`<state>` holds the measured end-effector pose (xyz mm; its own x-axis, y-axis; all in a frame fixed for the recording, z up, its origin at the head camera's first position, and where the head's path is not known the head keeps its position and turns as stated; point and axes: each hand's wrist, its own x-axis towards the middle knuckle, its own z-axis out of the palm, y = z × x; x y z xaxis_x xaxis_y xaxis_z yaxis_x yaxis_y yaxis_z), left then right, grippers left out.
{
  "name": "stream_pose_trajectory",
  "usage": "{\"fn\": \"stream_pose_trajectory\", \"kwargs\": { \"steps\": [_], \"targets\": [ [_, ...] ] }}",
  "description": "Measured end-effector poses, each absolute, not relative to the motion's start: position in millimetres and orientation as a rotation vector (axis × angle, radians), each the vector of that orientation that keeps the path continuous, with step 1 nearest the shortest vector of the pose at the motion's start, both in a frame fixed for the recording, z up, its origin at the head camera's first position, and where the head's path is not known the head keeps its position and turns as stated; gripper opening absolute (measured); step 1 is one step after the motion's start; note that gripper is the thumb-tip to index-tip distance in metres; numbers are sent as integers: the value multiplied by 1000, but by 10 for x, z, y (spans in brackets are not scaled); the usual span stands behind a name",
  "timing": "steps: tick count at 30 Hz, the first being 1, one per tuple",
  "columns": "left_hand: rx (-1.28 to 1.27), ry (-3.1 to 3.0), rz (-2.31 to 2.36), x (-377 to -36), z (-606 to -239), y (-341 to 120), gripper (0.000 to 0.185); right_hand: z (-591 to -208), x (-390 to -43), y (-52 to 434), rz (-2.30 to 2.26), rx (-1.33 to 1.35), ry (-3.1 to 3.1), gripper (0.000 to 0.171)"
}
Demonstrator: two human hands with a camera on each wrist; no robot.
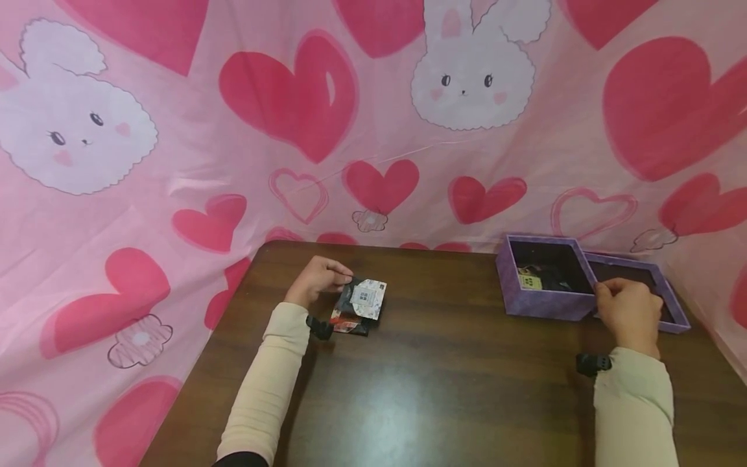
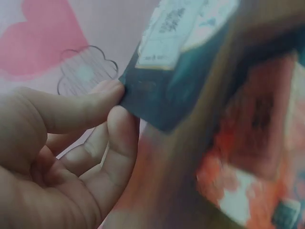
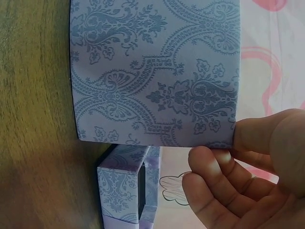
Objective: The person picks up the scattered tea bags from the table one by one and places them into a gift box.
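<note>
My left hand [image 1: 318, 280] pinches the corner of a small dark packet [image 2: 167, 90] with a white printed label, held between thumb and index finger. Beneath it a red-and-orange packet [image 1: 350, 324] lies on the table, partly covered in the head view. On the right, the thumb and fingers of my right hand [image 1: 629, 314] grip the near right corner of a purple patterned box [image 1: 543, 303]. That box is uncovered, black inside, with a yellow-labelled packet [image 1: 530, 280] and other dark contents that are hard to make out. Damask print covers the box wall [image 3: 157, 71] in the right wrist view.
A shallow purple lid [image 1: 677, 321] lies with its black inside up, right of the box and partly behind my right hand. The brown wooden table [image 1: 443, 383] reaches back to a pink curtain [image 1: 397, 143] with hearts and rabbits, close behind the box.
</note>
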<state>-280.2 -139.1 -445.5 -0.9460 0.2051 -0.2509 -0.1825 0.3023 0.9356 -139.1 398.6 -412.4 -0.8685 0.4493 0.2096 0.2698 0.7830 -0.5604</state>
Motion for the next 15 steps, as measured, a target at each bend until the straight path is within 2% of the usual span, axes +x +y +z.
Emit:
{"fn": "stream_pose_trajectory", "kwargs": {
  "steps": [15],
  "targets": [
    [41,2000,1954,-2798,-4257,-1060,24,-4133,-1395,3993,781,-579,-2662,36]
  ]
}}
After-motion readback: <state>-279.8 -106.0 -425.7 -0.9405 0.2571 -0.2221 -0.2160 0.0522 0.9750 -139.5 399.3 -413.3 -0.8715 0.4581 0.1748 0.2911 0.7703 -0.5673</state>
